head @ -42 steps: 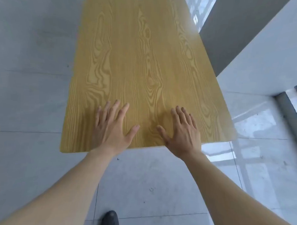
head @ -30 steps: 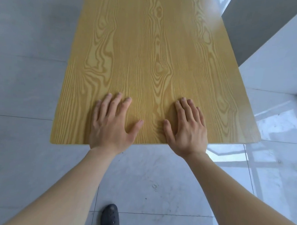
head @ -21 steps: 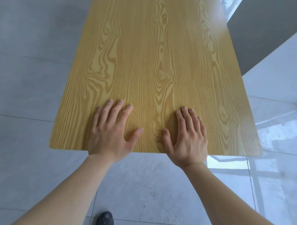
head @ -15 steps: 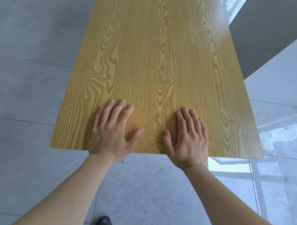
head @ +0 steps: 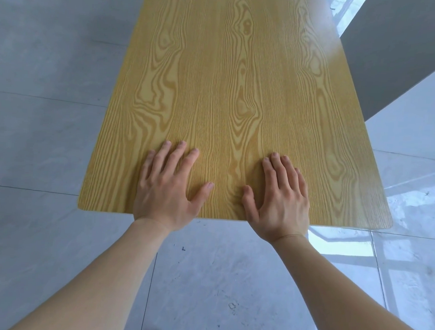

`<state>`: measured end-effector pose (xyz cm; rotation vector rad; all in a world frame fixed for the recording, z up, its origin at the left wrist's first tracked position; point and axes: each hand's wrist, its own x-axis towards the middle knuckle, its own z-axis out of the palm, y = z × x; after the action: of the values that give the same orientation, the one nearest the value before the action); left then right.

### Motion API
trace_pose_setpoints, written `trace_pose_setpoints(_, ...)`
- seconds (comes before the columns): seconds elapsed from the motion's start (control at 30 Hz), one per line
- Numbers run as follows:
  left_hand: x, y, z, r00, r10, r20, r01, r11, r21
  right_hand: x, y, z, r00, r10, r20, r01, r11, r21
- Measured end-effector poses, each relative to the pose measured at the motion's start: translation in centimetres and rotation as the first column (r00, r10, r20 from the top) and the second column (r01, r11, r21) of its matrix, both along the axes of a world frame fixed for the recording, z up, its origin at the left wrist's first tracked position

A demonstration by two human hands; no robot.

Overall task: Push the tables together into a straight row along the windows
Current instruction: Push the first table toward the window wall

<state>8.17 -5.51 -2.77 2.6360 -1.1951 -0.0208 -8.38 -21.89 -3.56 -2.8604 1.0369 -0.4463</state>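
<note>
Flat on wood-grain table (head: 234, 90), hands (head: 165, 195).

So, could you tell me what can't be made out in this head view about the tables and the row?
- Table: its far end is cut off by the top edge, and its legs are hidden under the top.
- Other tables: none in frame, so the row can't be judged.
- Palms of left hand and right hand: hidden under the hands themselves.
- Window: only a sliver shows.
</note>
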Motion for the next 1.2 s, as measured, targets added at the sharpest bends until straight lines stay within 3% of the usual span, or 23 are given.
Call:
trace_pose_setpoints(0.83,11.0,-8.6,-0.2,0.999,-0.002,0.038,0.004,0.999,-0.048,10.9,-8.0,-0.1,1.0,-0.027,0.013,0.027,0.999,-0.024)
trace_pose_setpoints(1.2,12.6,-8.9,-0.3,0.999,-0.025,0.049,0.027,0.999,-0.045,12.1,-8.1,-0.2,0.999,-0.04,0.005,0.04,0.999,-0.037)
